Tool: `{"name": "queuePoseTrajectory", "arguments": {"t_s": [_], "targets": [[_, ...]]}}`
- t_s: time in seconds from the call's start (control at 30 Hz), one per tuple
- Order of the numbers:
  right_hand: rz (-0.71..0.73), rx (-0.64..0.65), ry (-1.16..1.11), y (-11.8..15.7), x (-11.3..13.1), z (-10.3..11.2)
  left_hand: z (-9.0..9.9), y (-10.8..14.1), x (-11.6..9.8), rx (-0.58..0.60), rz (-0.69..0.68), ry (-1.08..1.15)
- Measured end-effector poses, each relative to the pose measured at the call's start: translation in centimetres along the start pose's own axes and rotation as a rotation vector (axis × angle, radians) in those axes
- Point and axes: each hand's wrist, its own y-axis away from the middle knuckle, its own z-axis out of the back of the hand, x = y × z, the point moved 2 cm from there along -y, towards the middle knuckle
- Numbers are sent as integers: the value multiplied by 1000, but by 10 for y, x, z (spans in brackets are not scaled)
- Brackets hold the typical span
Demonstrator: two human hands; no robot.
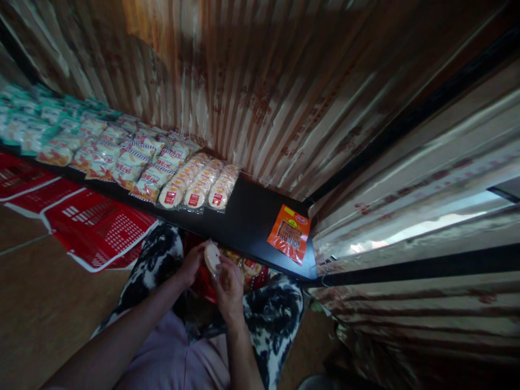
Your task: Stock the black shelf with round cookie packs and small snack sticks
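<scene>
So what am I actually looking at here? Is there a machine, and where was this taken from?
No machine shows here: the hands are a person's own, bare. The one picture comes from a camera worn on the head, looking forward and down over the lap. The left hand and right hand hold a pale, round item between them, in front of a dark shelf. On it, from left to right, are green-and-white packets, white packets with striped tops, rows of round wrapped items and a single orange packet.
</scene>
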Motion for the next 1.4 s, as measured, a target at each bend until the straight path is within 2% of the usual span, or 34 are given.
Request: {"name": "queuePoseTrajectory", "arguments": {"t_s": [0.07,0.17,0.37,0.53,0.73,1.07,1.4], "targets": [[95,4,124,-1,7,0,1,-1,0,9,3,50],[163,-3,219,0,12,-3,1,-2,-1,47,7,108],[153,-2,248,11,7,-17,0,0,-6,90,108,181],[151,66,167,14,13,-18,-2,0,-13,128,149,229],[99,91,82,12,23,-16,-3,3,-15,115,119,215],[81,33,111,8,14,-26,-3,5,-15,65,45,127],[57,-9,113,3,10,-26,-5,6,-14,-24,-75,-107]]}}
